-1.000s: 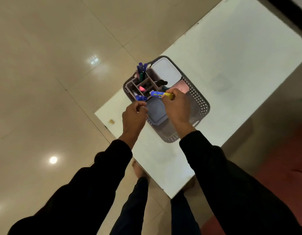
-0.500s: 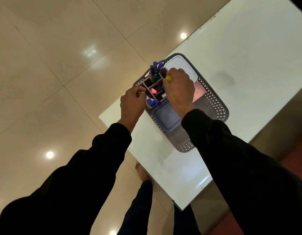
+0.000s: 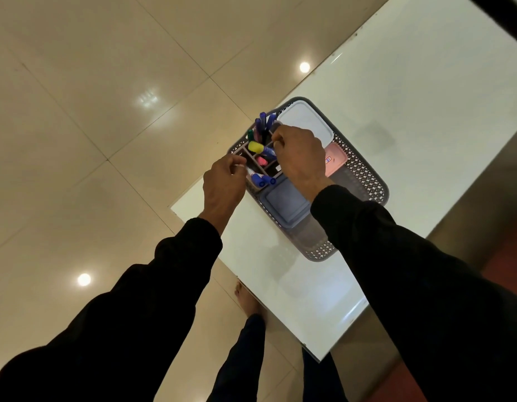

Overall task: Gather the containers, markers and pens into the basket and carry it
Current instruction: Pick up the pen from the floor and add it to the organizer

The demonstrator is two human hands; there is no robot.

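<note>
Yellow-capped marker (image 3: 256,146) now stands in a compartment of the divided organiser (image 3: 258,158) — a second ago the right hand (image 3: 300,153) held it level above the basket (image 3: 364,181). That hand, fingers curled, hovers over the organiser; whether it pinches anything I cannot tell. The left hand (image 3: 222,184) pinches a blue-capped marker (image 3: 256,177) at the organiser's near edge. Lidded containers (image 3: 286,203) already sit in the basket on the white worktop (image 3: 411,97) — gathering looks nearly done, carrying remains.
</note>
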